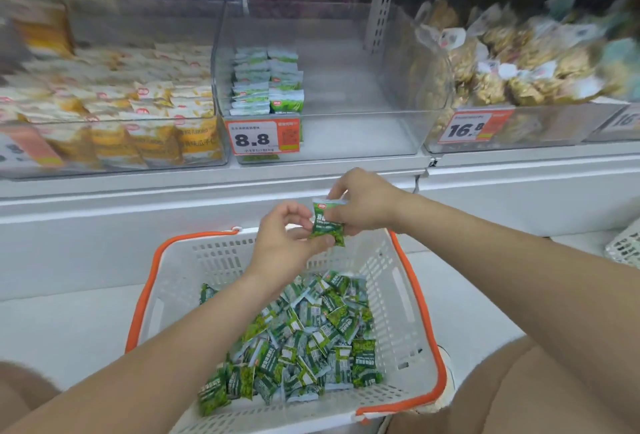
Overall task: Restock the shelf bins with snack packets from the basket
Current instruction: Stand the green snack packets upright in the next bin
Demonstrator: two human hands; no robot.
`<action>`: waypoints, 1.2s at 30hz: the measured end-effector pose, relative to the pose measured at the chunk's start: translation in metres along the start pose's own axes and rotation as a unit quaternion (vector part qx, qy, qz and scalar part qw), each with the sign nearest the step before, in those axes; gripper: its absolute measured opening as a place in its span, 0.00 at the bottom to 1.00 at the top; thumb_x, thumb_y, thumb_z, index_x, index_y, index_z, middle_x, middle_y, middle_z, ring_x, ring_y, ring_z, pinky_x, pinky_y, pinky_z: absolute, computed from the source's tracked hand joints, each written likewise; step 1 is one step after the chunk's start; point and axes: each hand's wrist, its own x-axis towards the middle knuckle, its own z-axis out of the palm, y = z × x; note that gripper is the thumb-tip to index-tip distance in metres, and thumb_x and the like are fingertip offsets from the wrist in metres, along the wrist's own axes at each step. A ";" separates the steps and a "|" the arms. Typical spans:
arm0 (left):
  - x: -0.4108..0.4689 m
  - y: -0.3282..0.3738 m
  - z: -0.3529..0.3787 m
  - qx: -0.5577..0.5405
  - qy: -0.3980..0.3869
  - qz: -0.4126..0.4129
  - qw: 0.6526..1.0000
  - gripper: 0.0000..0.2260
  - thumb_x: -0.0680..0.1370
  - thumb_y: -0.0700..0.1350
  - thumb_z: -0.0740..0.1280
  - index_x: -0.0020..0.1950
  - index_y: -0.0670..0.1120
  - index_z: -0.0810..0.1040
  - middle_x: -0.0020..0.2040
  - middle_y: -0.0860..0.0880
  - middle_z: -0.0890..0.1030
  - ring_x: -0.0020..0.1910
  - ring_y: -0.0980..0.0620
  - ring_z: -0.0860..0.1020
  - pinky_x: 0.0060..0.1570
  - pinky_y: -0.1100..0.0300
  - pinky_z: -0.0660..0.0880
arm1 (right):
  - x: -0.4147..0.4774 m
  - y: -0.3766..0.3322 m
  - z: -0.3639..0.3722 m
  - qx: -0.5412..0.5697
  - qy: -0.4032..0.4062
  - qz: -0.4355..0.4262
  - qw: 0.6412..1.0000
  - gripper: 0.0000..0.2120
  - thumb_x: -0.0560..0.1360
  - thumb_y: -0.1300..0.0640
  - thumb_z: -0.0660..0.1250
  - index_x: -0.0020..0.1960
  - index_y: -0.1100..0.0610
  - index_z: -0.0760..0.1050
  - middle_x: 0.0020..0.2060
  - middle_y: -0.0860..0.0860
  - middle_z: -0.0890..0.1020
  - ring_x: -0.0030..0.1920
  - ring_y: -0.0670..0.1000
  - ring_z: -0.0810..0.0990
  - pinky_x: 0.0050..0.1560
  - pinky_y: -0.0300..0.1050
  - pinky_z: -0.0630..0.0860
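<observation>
- Green and glossy, one small pillow-shaped snack packet [327, 224] sits between my two hands, above the far rim of the basket and below the shelf edge.
- My left hand [284, 236] pinches the packet's lower end, thumb and curled fingers closed on the crinkled film.
- My right hand [363, 205] pinches its pale top seam from the other side — fingers bent, knuckles up.
- Under my forearms stands the basket [398, 295]: white moulded plastic, walls pierced with rows of small slots, an orange band round the rim.
- Its floor is heaped with loose packets [304, 340] of the same kind, tumbled at all angles, some face up, some showing the printed back.
- Straight ahead on the shelf is a clear plastic bin [363, 135] with rounded corners; two tidy columns of stacked packets [266, 85] fill only its left side.
- An orange-and-white price label [262, 137] reading 8.8 is fixed to that bin's front wall.
- The bin to the left holds flat yellow-and-white packets [138, 114], overlapping in rows.
- The bin to the right holds lumpy clear bags of golden snacks [502, 66] — its label [472, 128] reads 16.8.
</observation>
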 end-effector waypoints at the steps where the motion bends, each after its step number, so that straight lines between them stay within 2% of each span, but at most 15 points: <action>1: 0.000 0.010 -0.004 0.003 -0.007 0.016 1.000 0.21 0.70 0.36 0.82 0.58 0.47 0.78 0.51 0.47 0.83 0.43 0.49 0.86 0.44 0.58 0.82 | -0.001 -0.002 -0.005 0.026 0.021 -0.013 0.999 0.09 0.76 0.56 0.76 0.53 0.59 0.82 0.40 0.60 0.86 0.35 0.56 0.87 0.42 0.53 0.86; 4: 0.002 0.035 -0.015 -0.009 -0.048 0.029 0.998 0.17 0.74 0.33 0.78 0.61 0.43 0.80 0.54 0.42 0.86 0.45 0.40 0.87 0.51 0.49 0.84 | -0.007 -0.008 -0.018 0.074 0.050 -0.052 0.995 0.07 0.75 0.59 0.78 0.50 0.58 0.82 0.37 0.57 0.86 0.33 0.56 0.87 0.43 0.56 0.86; 6: 0.002 0.042 -0.022 -0.014 -0.056 0.025 0.998 0.16 0.74 0.33 0.78 0.61 0.40 0.81 0.53 0.41 0.86 0.45 0.39 0.87 0.51 0.49 0.84 | -0.010 -0.011 -0.024 0.105 0.047 -0.065 0.991 0.06 0.75 0.61 0.78 0.50 0.59 0.82 0.36 0.57 0.86 0.34 0.58 0.87 0.43 0.57 0.86; 10: 0.005 0.047 -0.031 -0.029 -0.046 0.020 0.998 0.18 0.74 0.35 0.79 0.62 0.42 0.81 0.55 0.40 0.86 0.47 0.39 0.87 0.58 0.41 0.82 | -0.010 -0.017 -0.026 0.133 0.056 -0.088 0.986 0.05 0.76 0.59 0.76 0.50 0.57 0.82 0.37 0.59 0.87 0.37 0.59 0.87 0.44 0.59 0.86; 13: 0.005 0.064 -0.033 -0.023 -0.023 0.060 0.998 0.16 0.74 0.35 0.79 0.59 0.44 0.82 0.53 0.43 0.87 0.46 0.41 0.87 0.57 0.41 0.83 | -0.005 -0.021 -0.025 0.113 0.100 -0.136 0.979 0.07 0.74 0.52 0.77 0.49 0.52 0.83 0.36 0.53 0.86 0.35 0.55 0.86 0.45 0.57 0.85; 15: 0.007 0.078 -0.035 0.041 0.011 0.133 0.990 0.15 0.74 0.38 0.80 0.57 0.48 0.82 0.50 0.49 0.87 0.45 0.47 0.87 0.53 0.46 0.84 | -0.004 -0.028 -0.027 0.061 0.145 -0.189 0.969 0.06 0.73 0.51 0.76 0.49 0.50 0.82 0.35 0.48 0.85 0.35 0.51 0.83 0.44 0.50 0.82; 17: 0.009 0.090 -0.040 0.148 0.072 0.232 0.959 0.14 0.74 0.45 0.80 0.56 0.50 0.81 0.49 0.54 0.85 0.44 0.54 0.84 0.46 0.56 0.81 | -0.005 -0.038 -0.033 0.017 0.207 -0.248 0.946 0.07 0.75 0.51 0.75 0.50 0.50 0.80 0.37 0.46 0.84 0.37 0.49 0.81 0.43 0.46 0.77; 19: 0.012 0.099 -0.048 0.245 0.147 0.355 0.890 0.14 0.76 0.47 0.78 0.58 0.48 0.78 0.51 0.53 0.80 0.46 0.53 0.80 0.46 0.59 0.76 | -0.006 -0.050 -0.042 0.003 0.287 -0.292 0.912 0.09 0.76 0.51 0.73 0.52 0.52 0.77 0.39 0.46 0.83 0.36 0.47 0.79 0.42 0.46 0.74; 21: 0.016 0.105 -0.056 0.326 0.197 0.435 0.816 0.12 0.79 0.44 0.74 0.59 0.45 0.77 0.54 0.49 0.77 0.52 0.47 0.76 0.52 0.55 0.72 | 0.000 -0.061 -0.052 0.041 0.353 -0.316 0.880 0.09 0.79 0.51 0.72 0.54 0.54 0.76 0.39 0.46 0.82 0.35 0.47 0.77 0.40 0.45 0.73; 24: 0.026 0.109 -0.068 0.436 0.239 0.450 0.741 0.12 0.79 0.43 0.72 0.63 0.45 0.78 0.61 0.46 0.77 0.61 0.41 0.74 0.60 0.48 0.70 | 0.019 -0.068 -0.064 0.042 0.394 -0.316 0.862 0.09 0.79 0.53 0.71 0.57 0.55 0.77 0.43 0.44 0.81 0.37 0.44 0.77 0.43 0.42 0.73; 27: 0.035 0.101 -0.078 0.527 0.252 0.411 0.700 0.17 0.80 0.46 0.71 0.68 0.48 0.78 0.67 0.49 0.77 0.70 0.41 0.71 0.66 0.43 0.66 | 0.047 -0.069 -0.070 -0.046 0.336 -0.266 0.903 0.12 0.77 0.50 0.74 0.58 0.52 0.80 0.44 0.43 0.81 0.38 0.48 0.80 0.48 0.46 0.77; 30: 0.040 0.093 -0.083 0.547 0.244 0.407 0.690 0.17 0.80 0.45 0.70 0.69 0.49 0.78 0.63 0.50 0.80 0.72 0.40 0.70 0.65 0.41 0.68 | 0.069 -0.076 -0.075 -0.135 0.260 -0.203 0.934 0.15 0.76 0.46 0.75 0.60 0.50 0.82 0.44 0.45 0.79 0.53 0.53 0.80 0.60 0.48 0.75; 31: 0.041 0.092 -0.083 0.545 0.245 0.408 0.691 0.16 0.81 0.44 0.70 0.69 0.49 0.78 0.62 0.50 0.80 0.72 0.40 0.70 0.64 0.41 0.69 | 0.073 -0.080 -0.078 -0.134 0.235 -0.180 0.946 0.16 0.75 0.47 0.76 0.60 0.51 0.83 0.43 0.45 0.77 0.54 0.53 0.77 0.60 0.46 0.73; 34: 0.045 0.092 -0.082 0.539 0.257 0.402 0.694 0.14 0.81 0.43 0.70 0.67 0.49 0.80 0.58 0.50 0.82 0.70 0.40 0.72 0.63 0.42 0.70 | 0.082 -0.089 -0.083 -0.057 0.141 -0.099 0.983 0.09 0.74 0.58 0.76 0.54 0.55 0.85 0.38 0.50 0.84 0.41 0.52 0.86 0.47 0.45 0.84; 36: 0.048 0.093 -0.081 0.536 0.266 0.399 0.694 0.12 0.81 0.43 0.70 0.65 0.49 0.80 0.56 0.49 0.82 0.68 0.39 0.73 0.62 0.43 0.70 | 0.086 -0.091 -0.084 -0.033 0.120 -0.063 0.990 0.06 0.74 0.63 0.73 0.50 0.58 0.85 0.41 0.55 0.85 0.33 0.55 0.87 0.39 0.46 0.86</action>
